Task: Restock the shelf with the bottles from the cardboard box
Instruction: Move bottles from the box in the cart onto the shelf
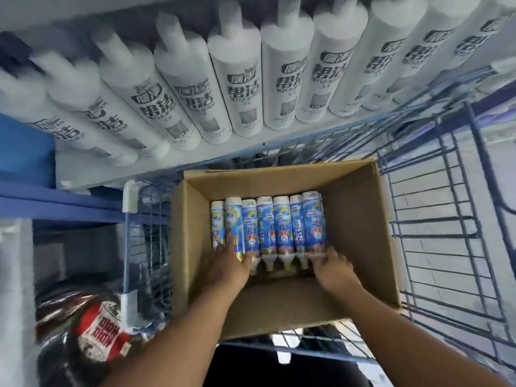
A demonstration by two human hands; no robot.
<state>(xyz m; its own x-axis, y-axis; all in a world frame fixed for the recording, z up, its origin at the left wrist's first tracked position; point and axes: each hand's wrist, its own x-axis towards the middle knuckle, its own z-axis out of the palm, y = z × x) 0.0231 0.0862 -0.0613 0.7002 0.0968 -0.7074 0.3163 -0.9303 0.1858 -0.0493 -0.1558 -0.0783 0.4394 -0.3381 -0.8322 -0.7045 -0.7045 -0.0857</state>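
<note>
Head view is showing both hands reaching down into the cardboard box (360, 219), which is sitting in a blue wire cart (446, 219) beside the shelf (167, 166). The bottles (268, 227) are lying flat in a row against the box's far wall, long axes running away from the person, nozzles pointing back toward them. The left hand (226, 263) is resting with loosely spread fingers on the row's left end; the right hand (332, 265) is doing the same on its right end. Neither is gripping a bottle yet. White bottles (237, 88) are already lining the shelf above.
</note>
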